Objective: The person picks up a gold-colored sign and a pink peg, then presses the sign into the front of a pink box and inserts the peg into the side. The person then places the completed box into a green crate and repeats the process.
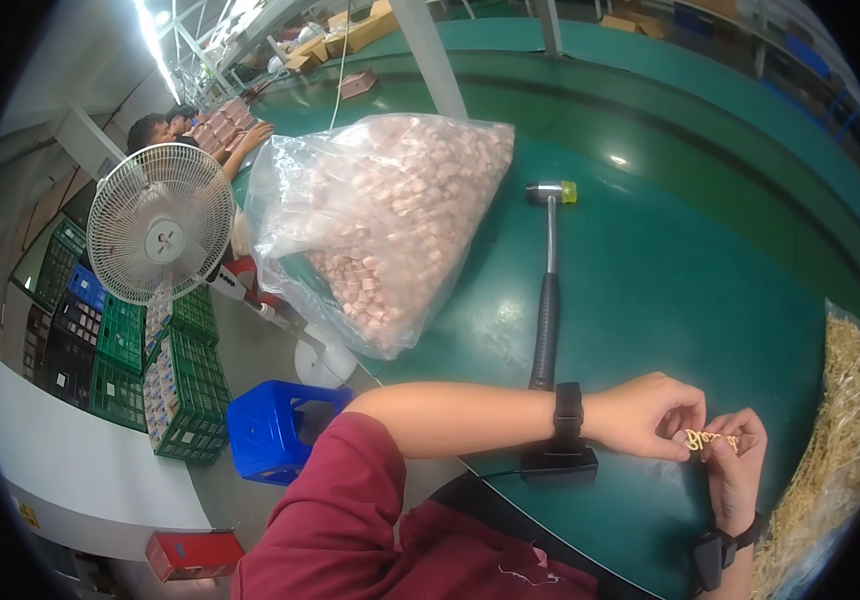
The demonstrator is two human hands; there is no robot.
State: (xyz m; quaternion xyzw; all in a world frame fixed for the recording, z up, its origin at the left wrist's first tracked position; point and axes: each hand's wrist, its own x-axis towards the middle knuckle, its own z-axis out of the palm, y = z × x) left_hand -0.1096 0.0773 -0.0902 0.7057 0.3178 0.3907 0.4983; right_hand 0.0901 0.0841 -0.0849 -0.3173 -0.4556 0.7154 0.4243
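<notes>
A small pale-yellow cut-out of joined letters (pixel 695 440) is held between my two hands above the green table. My left hand (pixel 645 415), its arm stretched across from the left, pinches one end between thumb and fingers. My right hand (pixel 737 465) grips the other end with curled fingertips. At the right edge, a clear bag (pixel 820 460) full of similar pale-yellow pieces lies beside my right hand. Beyond my left forearm lies a mallet (pixel 549 270) with a black handle and a yellow tip. Farther back stands a large clear plastic bag (pixel 390 210) of small pinkish blocks.
A green table (pixel 650 290) curves around in front of me. At left are a standing fan (pixel 162 230), a blue plastic stool (pixel 265 430), stacked green crates (pixel 190 400) and a red box (pixel 193 554). Another person's hand (pixel 255 135) reaches over pinkish bundles at the far left.
</notes>
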